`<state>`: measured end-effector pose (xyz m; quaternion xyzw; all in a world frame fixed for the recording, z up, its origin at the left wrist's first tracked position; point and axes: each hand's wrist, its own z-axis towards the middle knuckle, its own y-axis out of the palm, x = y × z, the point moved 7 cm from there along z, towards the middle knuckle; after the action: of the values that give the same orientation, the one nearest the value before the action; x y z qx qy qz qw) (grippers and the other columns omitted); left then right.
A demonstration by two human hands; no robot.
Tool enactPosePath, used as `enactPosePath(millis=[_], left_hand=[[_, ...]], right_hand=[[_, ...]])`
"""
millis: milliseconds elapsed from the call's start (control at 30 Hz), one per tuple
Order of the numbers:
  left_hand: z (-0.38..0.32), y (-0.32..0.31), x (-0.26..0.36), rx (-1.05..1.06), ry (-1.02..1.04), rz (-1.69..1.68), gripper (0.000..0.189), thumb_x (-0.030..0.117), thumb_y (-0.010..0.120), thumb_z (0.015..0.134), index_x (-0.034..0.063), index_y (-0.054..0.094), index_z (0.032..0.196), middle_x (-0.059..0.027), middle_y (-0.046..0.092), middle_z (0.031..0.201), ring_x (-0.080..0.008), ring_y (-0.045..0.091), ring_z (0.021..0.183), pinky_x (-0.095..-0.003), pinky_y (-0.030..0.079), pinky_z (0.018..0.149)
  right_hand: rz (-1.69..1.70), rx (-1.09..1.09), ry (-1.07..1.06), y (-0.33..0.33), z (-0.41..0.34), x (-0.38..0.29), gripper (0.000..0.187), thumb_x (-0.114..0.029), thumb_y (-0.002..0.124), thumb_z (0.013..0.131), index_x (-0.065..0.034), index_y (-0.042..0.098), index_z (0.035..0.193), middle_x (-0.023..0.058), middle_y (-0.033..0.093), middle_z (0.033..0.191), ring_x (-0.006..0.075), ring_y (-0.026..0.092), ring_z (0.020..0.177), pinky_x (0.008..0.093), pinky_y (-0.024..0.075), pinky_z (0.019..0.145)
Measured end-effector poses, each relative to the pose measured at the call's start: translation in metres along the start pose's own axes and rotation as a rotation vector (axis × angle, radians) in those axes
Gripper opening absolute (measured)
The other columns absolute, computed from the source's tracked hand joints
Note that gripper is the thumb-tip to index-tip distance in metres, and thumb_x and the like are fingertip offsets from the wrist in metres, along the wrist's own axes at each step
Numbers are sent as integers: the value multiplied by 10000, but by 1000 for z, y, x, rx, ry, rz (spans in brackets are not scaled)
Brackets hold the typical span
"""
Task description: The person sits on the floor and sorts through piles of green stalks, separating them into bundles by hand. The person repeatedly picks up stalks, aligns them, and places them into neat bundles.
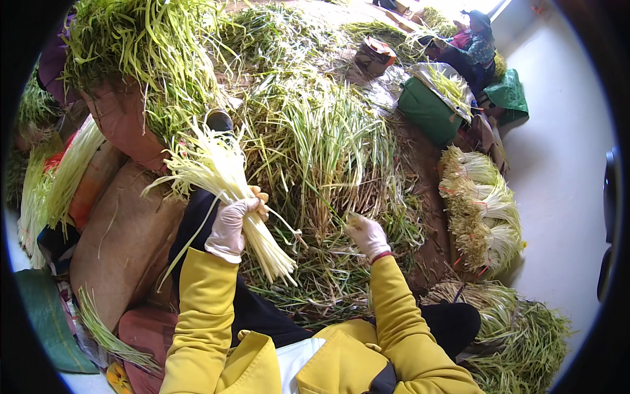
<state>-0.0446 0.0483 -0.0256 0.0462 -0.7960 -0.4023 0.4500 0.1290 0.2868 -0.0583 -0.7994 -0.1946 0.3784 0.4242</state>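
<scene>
My left hand (237,224), in a pale glove, is closed around a thick bundle of pale yellow-green leafy stalks (261,241). The leafy ends fan out up and to the left, and the cut ends point down to the right. My right hand (362,231), gloved too, has its fingers closed at the near edge of a large heap of long green stalks (320,143). A thin green stalk runs up from its fingertips. Loose green leaves and trimmings lie below and between both hands.
Tied bundles of pale stalks (480,212) lie along the right wall, above a loose leafy pile (521,340). A green sack (430,111) stands at upper right, near a seated person (477,49). Another person is partly hidden behind leaves at upper left. A brown covered block (125,231) stands left.
</scene>
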Motion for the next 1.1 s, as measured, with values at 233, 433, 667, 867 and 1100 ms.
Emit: enactPosePath(millis=[233,433,667,867,1100], left_hand=[[0,7,4,-193,-24,-411,251,31,621,825,23,521,1056,-112,619,916,-162,610,677,-313,529,645],[1,4,-14,-106,-107,-99,396,160,726,787,33,523,1102,-72,626,888,-199,615,751,-369,525,704],[-3,14,-1,-344,-65,-524,156,272,538,926,125,548,875,9,567,680,-153,561,606,-346,485,639],[-5,6,40,-488,5,-776,156,234,462,963,106,551,956,-7,560,683,-141,557,634,-334,478,729],[-8,0,52,-524,59,-709,180,237,441,971,88,536,1004,-6,534,683,-142,531,624,-335,470,730]], right_hand=[[652,-380,-395,29,-36,-136,205,-164,538,935,-10,643,1020,19,599,727,95,519,661,245,452,628],[332,34,-747,5,-51,-154,126,-104,561,914,-8,640,934,16,589,676,82,495,599,254,436,554],[814,-194,-489,19,-63,-132,192,-162,585,915,-10,650,1013,-37,534,661,46,457,572,201,389,518],[939,-184,-358,11,-63,-52,130,-138,574,916,-28,642,903,52,698,877,10,413,543,169,345,491],[-543,-239,51,-7,-65,8,810,-396,735,710,-91,364,1363,206,520,1230,321,493,1163,380,413,974]])
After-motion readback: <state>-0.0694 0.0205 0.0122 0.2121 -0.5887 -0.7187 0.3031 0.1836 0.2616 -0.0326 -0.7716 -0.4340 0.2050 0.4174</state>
